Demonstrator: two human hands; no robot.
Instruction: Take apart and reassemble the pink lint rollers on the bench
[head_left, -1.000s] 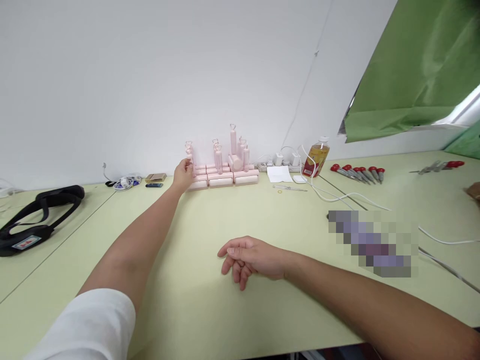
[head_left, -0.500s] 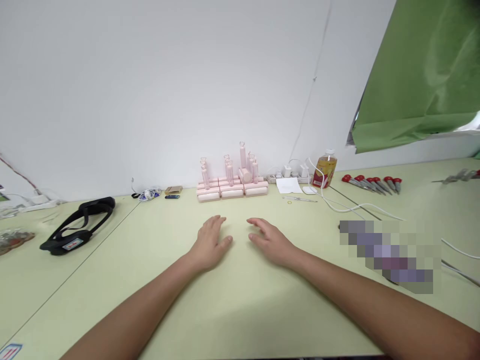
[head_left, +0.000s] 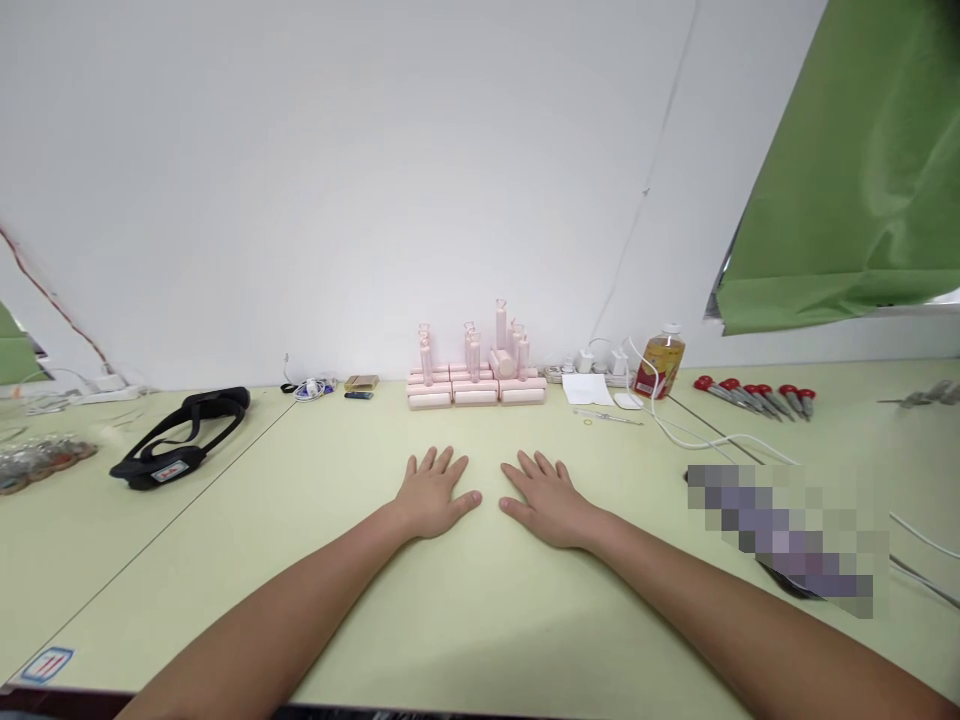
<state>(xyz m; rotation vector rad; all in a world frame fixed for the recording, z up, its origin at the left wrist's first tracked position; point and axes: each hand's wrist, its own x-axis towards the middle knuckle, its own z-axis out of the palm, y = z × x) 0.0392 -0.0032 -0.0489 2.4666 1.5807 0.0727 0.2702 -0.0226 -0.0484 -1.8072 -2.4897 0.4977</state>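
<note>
My left hand (head_left: 435, 495) lies palm down on the pale green table (head_left: 480, 620), its fingers spread and nothing in it. Opposite it, my right hand (head_left: 546, 502) rests flat on the same surface, also with fingers apart and empty. A narrow gap separates the two thumbs. Beyond both hands, against the wall, pink rounded boxes (head_left: 476, 397) lie stacked in rows. Several slim pink tubes with loop tops (head_left: 501, 325) stand upright on and behind them. To the right of these are a white paper sheet (head_left: 587, 389) and a thin pen-like tool (head_left: 609, 416).
A black headset with straps (head_left: 180, 440) lies at left. Cables and white chargers (head_left: 585, 358) line the wall. A bottle of yellow liquid (head_left: 661, 362) stands near red-handled tools (head_left: 757, 397). A blurred-out object (head_left: 780, 540) lies by my right forearm. A green curtain (head_left: 847, 180) hangs at upper right.
Both hands have gone from slightly raised with curved fingers to flat on the table with fingers spread. The view has shifted a little, so things appear slightly farther right.
</note>
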